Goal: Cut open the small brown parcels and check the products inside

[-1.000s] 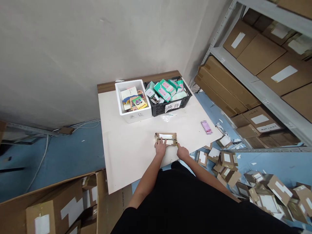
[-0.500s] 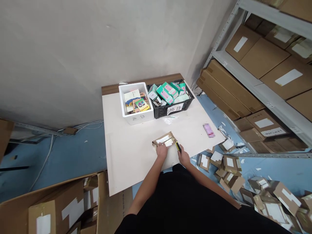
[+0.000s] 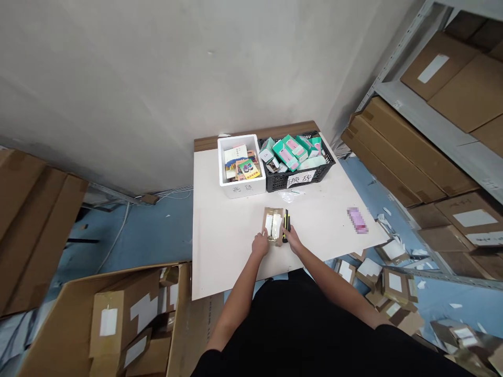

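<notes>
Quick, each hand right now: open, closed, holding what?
Left hand: closed on the near-left edge of the small cardboard package.
Right hand: closed around the black-and-yellow utility knife.

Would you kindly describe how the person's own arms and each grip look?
The person wears a plain black top with short sleeves, leaving both forearms bare. The left grip and right grip are ungloved, and no watch or bracelet shows. Any rings would be too small to tell.

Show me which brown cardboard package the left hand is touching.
The small taped package between the left hand and the right hand, which holds a black-and-yellow cutter: the only brown package on the tabletop.
</notes>
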Motion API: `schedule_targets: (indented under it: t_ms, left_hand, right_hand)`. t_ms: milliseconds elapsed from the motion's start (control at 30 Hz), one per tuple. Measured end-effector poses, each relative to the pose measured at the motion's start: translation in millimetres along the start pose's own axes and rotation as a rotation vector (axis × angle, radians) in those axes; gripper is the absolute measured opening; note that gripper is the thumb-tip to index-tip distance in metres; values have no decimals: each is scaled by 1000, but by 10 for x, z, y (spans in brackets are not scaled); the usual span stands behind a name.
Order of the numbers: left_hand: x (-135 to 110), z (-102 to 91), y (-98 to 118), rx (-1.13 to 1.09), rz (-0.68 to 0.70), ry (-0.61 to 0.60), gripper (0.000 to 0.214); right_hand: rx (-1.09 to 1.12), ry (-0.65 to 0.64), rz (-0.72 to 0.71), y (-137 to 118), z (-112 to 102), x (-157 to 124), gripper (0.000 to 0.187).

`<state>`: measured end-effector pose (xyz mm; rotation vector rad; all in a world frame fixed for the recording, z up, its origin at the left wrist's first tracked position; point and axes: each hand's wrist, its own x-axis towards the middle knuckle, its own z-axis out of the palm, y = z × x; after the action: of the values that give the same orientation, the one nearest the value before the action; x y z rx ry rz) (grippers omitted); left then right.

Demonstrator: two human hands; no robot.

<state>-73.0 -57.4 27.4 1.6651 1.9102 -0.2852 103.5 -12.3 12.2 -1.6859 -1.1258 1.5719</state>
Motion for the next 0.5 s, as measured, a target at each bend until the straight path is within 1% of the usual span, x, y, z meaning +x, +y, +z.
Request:
schedule_targets:
  t_ms: [67,100,167,200,267,333,367,433,500]
  left_hand:
    - [-64,26,-23,-56,-9,-42,65]
    - [-88,26,-53,-73,1,-36,62]
    - [-112,6,-147,-75,41,41,55]
    - [-110,-7,-205,-63,69,94,53]
    - [-83,-21,-324,-23,151,174,59]
    - [-39,0,-422,23,243,215,68]
    - [-16,25,-455,44,277,230,69]
    - [20,97,-475,73,297,272,60]
    - [41,178,-424,80,267,312,53]
  right_hand:
    - [133,2,-14,-180,63,227,41]
    - [172,19,-9,-256,70,314,40]
    - [148,82,1,-340,47,406,37]
    - [120,108,4,-340,26,404,35]
    - [83,99,12,-260,-12,314,31]
    - [72,25,45,-112,-24,162,28]
    - [62,-12,70,-34,-20,86,28]
    - [18,-47,115,85,-5,-15,30]
    - [-35,-34,130,118,1,-24,32]
